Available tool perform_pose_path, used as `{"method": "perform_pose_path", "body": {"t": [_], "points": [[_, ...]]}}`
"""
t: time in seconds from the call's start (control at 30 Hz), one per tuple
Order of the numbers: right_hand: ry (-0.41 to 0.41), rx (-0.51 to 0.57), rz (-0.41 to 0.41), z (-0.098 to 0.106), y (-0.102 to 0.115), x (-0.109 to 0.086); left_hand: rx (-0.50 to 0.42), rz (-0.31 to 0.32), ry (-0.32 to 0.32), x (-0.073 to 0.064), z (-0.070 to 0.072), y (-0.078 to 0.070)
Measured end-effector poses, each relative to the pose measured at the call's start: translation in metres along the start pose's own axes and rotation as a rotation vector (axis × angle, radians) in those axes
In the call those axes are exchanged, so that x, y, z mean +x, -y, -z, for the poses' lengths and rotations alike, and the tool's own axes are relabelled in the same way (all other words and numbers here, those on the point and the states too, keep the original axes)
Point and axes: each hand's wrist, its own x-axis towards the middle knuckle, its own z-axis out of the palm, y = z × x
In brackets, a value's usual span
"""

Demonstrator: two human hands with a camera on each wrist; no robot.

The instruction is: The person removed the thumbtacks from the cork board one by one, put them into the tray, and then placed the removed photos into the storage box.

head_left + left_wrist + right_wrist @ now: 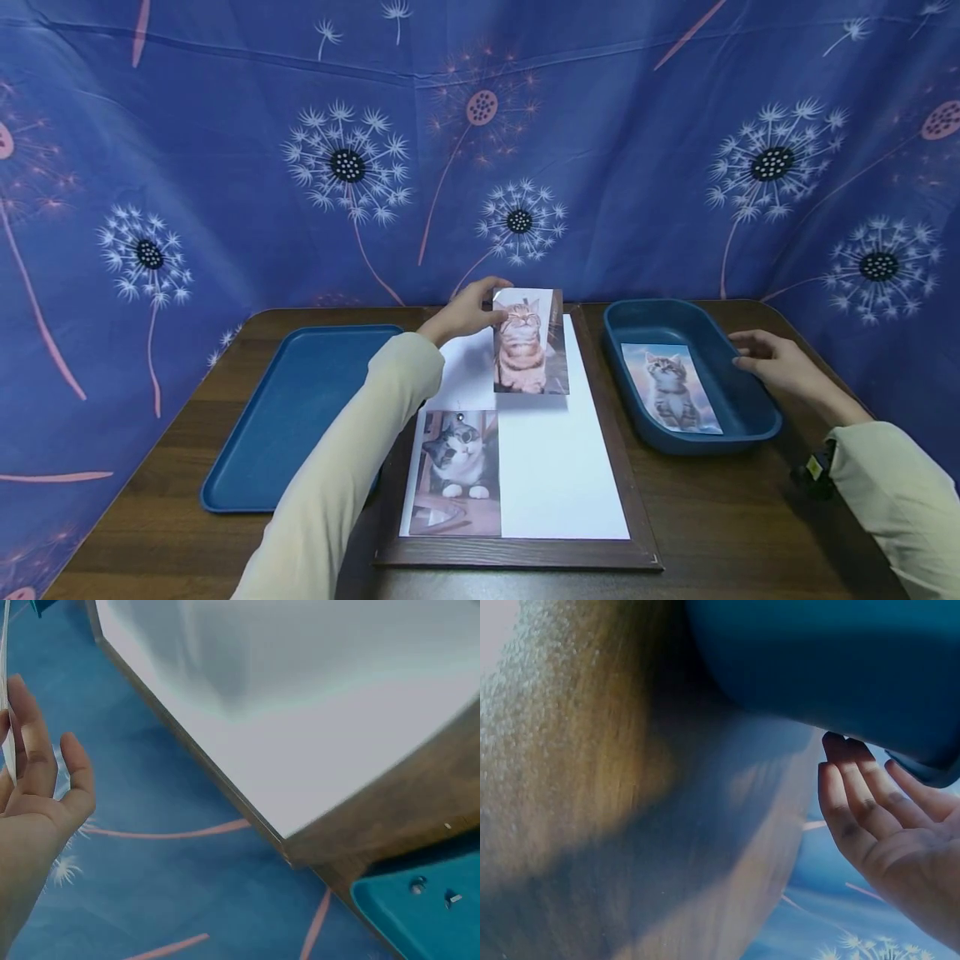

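Observation:
My left hand pinches a photo of an orange cat near its upper left edge, thumb in front and fingers behind. The photo hangs over the upper part of a white board in a dark wooden frame. In the left wrist view the photo shows edge-on between thumb and fingers. A grey-and-white cat photo lies at the board's lower left, a small round piece at its top. My right hand is at the right rim of a blue bin, fingers extended along its outside.
Inside the bin lies a kitten photo. A flat blue tray stands left of the board, partly hidden by my left sleeve; small shiny pieces lie in it. A blue dandelion-print cloth hangs behind the brown table.

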Motion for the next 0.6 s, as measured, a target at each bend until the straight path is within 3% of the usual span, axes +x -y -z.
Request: {"method": "perform_pose_path", "body": {"t": [0.07, 0.6], "points": [[0.003, 0.009, -0.012, 0.000, -0.001, 0.000, 0.010, -0.030, -0.004, 0.001, -0.003, -0.003], [0.010, 0.084, -0.057, -0.002, -0.003, -0.001, -0.004, -0.057, 0.004, 0.021, -0.037, -0.034]]}}
